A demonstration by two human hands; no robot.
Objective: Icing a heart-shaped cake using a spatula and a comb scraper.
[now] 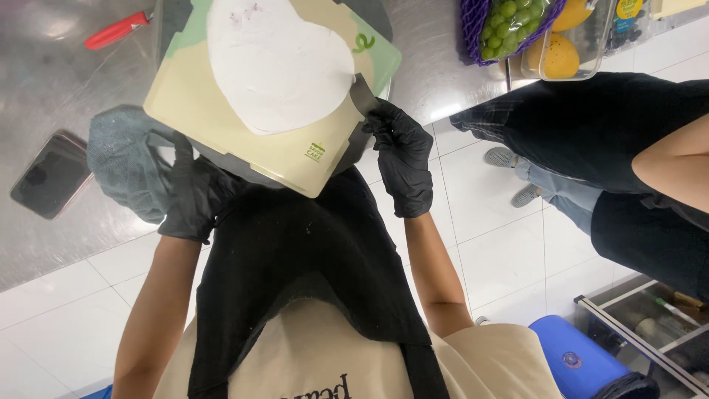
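Observation:
A white, heart-shaped frosted cake (pixel 277 63) sits on a cream square cake board (pixel 221 125) with a green corner, on a dark turntable at the edge of a steel counter (pixel 59 81). My right hand (pixel 402 159), in a black glove, holds a flat metal scraper (pixel 362 94) upright against the cake's right side. My left hand (pixel 190 196), also gloved in black, rests at the lower left corner of the board, next to a grey cloth (pixel 122 159). I wear a black apron.
A phone (pixel 50 176) lies on the counter at left, a red-handled tool (pixel 117 29) at the far left. Green grapes (pixel 509 22) in purple netting and an orange fruit (pixel 560 55) in a clear box stand at top right. Another person stands at right. A blue bin (pixel 580 358) is below.

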